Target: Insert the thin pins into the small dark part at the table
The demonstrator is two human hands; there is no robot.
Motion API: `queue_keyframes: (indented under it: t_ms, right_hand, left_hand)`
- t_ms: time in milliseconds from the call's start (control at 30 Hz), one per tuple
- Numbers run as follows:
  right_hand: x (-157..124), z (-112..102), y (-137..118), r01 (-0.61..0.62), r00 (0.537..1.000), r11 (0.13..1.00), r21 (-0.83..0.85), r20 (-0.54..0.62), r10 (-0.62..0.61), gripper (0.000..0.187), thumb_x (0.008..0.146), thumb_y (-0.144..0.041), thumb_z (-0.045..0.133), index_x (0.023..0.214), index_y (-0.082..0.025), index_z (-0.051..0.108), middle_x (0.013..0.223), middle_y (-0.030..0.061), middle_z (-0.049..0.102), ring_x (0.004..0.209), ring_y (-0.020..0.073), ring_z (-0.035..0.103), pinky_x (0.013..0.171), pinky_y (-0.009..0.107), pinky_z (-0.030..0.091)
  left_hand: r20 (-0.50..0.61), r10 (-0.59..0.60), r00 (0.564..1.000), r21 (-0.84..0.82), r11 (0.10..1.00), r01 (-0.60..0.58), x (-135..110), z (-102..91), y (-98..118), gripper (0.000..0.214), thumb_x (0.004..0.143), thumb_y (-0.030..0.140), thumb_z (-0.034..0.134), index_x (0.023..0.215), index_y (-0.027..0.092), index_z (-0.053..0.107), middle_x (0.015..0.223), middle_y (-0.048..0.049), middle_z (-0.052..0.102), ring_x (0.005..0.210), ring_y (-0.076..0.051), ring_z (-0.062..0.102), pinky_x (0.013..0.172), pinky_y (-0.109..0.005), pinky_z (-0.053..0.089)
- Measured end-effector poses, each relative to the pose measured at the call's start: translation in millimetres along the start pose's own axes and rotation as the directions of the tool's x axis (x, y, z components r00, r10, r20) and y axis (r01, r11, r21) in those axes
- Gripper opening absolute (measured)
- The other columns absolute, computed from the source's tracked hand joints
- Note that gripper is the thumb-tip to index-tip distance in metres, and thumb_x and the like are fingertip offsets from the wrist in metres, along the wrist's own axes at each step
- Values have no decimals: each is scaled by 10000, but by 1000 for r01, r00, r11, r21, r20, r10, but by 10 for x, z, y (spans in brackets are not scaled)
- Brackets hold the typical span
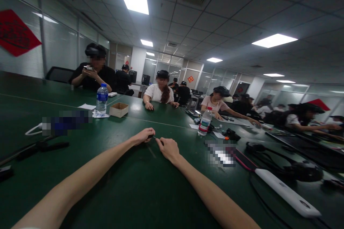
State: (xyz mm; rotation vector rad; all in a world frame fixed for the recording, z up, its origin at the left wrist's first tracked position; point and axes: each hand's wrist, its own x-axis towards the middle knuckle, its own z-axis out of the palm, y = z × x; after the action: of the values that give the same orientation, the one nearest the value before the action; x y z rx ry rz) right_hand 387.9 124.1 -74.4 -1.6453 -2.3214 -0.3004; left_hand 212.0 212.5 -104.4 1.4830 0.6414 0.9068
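My left hand (143, 136) is closed in a pinch on a small dark object (151, 136) just above the middle of the green table (129, 193). A thin pale piece sticks out of that object toward my other hand; its kind is too small to tell. My right hand (169, 149) is closed, its thumb and forefinger brought together close to the thin piece. Something dark shows at those fingertips, but I cannot make it out. The two hands are a short gap apart.
Ahead stand an open cardboard box (119, 110) and a blue-capped water bottle (101, 101). To the right are a red-capped bottle (205, 121), a headset (292, 166) and a white power strip (287, 192) with cables. A person in white (153, 93) sits across the table.
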Motion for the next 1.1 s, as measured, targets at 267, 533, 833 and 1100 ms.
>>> queue_keyframes:
  t_ms: [267, 533, 833, 1100]
  right_hand:
    - [0, 5, -28, -55, 998, 998, -13, -23, 55, 640, 912, -593, 138, 885, -233, 667, 865, 61, 688, 769, 169, 632, 688, 245, 416]
    - [1, -26, -7, -5, 1000, 1000, 31, 6, 4, 628, 919, -582, 151, 888, -226, 667, 844, 47, 684, 727, 141, 621, 654, 220, 406]
    - [-12, -71, -42, 78, 997, 997, 8, -5, -78, 639, 922, -576, 142, 883, -220, 672, 868, 57, 686, 734, 146, 616, 662, 224, 396]
    - [8, -39, -87, -1, 1000, 999, -33, -4, 1, 632, 913, -591, 151, 898, -232, 670, 883, 64, 688, 767, 156, 622, 670, 229, 398]
  left_hand:
    - [8, -3, 1000, 16, 1000, 3, 4, 12, 18, 223, 791, 387, 505, 811, 170, 459, 464, 89, 306, 339, -49, 259, 348, -150, 149]
    - [-2, 10, 1000, -2, 1000, -10, -2, -8, 5, 210, 781, 363, 525, 815, 165, 464, 486, 85, 312, 352, -49, 283, 350, -152, 166]
    - [-29, 4, 1000, -27, 1000, -5, -1, -18, 13, 189, 780, 347, 522, 815, 177, 449, 490, 83, 322, 343, -48, 277, 344, -150, 143]
    - [-70, 2, 998, -33, 999, -4, 56, -26, -33, 188, 780, 362, 504, 812, 186, 444, 445, 93, 303, 326, -51, 243, 349, -147, 127]
